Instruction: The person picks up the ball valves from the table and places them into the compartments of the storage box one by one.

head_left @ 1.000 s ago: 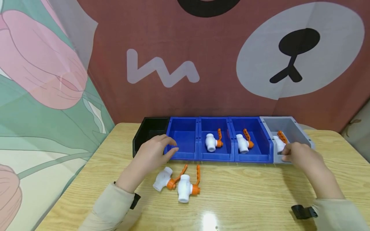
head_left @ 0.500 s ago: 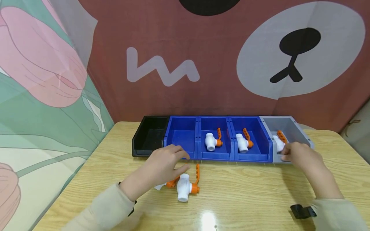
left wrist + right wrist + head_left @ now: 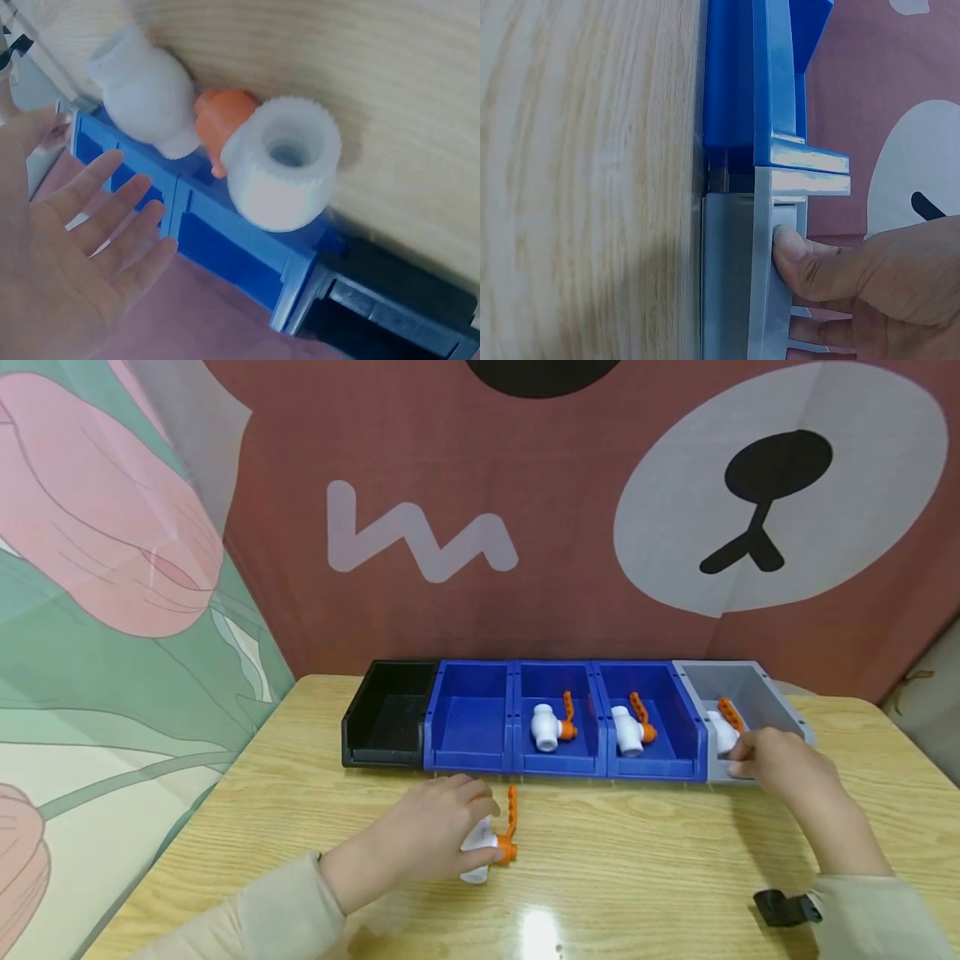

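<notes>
My left hand hovers over two white ball valves with orange lever handles, fingers relaxed and spread. Its thumb and index finger overlap the right-hand ball valve in the head view. The other ball valve is hidden under the hand there, but shows large in the left wrist view; fingers and valves appear apart in that view. At the far right, my right hand grips the front rim of a grey bin, thumb on the rim and fingers reaching behind it. Beside those fingers lies another ball valve.
Left of the grey bin stand a black bin and three blue bins in a joined row. One valve lies in the middle blue bin, another valve in the right one. A patterned cloth hangs behind the wooden table.
My left hand has moved from in front of the black and left blue bins, down and right, to over the two valves on the table. The right hand has stayed at the grey bin.
</notes>
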A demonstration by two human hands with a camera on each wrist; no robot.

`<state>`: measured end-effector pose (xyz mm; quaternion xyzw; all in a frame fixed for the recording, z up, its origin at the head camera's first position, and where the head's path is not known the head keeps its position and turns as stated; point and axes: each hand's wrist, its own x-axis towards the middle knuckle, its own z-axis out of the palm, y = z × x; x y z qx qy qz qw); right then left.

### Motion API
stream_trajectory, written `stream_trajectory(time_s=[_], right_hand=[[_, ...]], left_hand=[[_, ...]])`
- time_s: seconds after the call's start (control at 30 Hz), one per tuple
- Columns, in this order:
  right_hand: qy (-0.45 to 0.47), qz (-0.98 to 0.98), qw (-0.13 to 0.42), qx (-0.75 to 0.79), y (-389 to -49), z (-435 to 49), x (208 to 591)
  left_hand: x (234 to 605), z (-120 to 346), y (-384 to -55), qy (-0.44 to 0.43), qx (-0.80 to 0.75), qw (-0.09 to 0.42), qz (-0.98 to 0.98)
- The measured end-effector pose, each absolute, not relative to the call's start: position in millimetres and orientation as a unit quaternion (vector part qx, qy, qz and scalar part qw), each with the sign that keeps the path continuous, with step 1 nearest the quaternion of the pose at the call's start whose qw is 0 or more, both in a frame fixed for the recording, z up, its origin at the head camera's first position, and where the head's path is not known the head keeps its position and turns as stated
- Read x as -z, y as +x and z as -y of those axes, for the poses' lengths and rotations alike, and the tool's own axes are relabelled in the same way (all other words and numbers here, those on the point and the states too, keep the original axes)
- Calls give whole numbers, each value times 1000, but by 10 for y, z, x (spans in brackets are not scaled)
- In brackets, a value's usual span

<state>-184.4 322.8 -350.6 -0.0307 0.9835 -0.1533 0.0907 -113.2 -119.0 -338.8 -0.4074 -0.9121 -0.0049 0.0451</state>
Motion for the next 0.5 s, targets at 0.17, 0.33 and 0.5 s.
stream_trajectory(time_s=[0.17,0.33,0.5], right_hand=[[-31,-985,82,147,-1858,-3191,3504],[-25,-986,81,142,-1856,-3174,3509],[-25,-985,85,145,-1848,-3183,3506]], left_hand=[[3464,1188,-1110,-395,5,23,918],[3570,1175,-1098,-405,-39,7,913],[3656,1186,-1085,-426,-82,21,901]])
